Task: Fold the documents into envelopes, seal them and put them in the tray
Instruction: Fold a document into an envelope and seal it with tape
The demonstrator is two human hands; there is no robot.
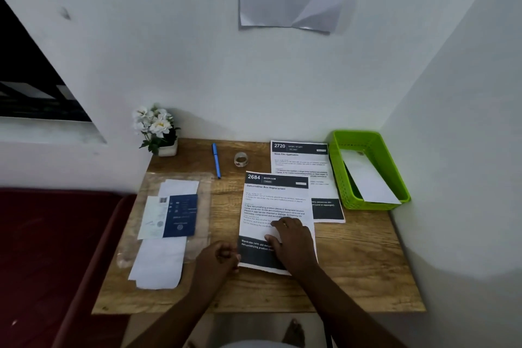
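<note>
Right hand (293, 243) presses flat, fingers spread, on the "2684 BEDROOM" sheet (275, 206) on the tabletop (353, 263); left hand (219, 258), fingers curled, touches its lower-left edge; green tray (343, 169) holds an envelope (367, 178)

My right hand (293, 246) covers the lower text of the front document (275, 206). That sheet overlaps the near left part of the rear document (303, 161) (body print too small to read). The tray (395, 178) wall hides the envelope's (367, 178) left edge.
</note>
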